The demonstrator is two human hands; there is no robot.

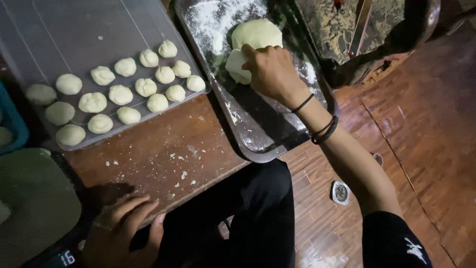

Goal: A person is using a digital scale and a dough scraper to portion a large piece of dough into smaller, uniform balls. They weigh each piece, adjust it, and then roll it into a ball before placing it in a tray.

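The dough mass (256,35) is a smooth, pale, rounded lump resting on a dark metal tray (263,149) with raised rims; the tray surface is dusted with white flour, thickest at its far end. The right hand (270,72) lies on the near side of the dough mass, fingers closed around a white, flat-edged piece (235,64) pressed against the lump; whether that piece is a scraper or cut dough cannot be told. Dark bands circle the right wrist.

To the left, a translucent plastic lid (59,30) with a shallow rim carries rows of small dough balls (120,94), each matte, round and slightly puckered on top, set just beside one another. Between lid and tray lies the brown wooden table (163,149), scattered with pale crumbs.

The left hand (124,231) rests well apart from the dough mass, at the near table edge, fingers spread loosely and gripping nothing, beside a dark scale with a lit display (64,258). The two hands are far apart
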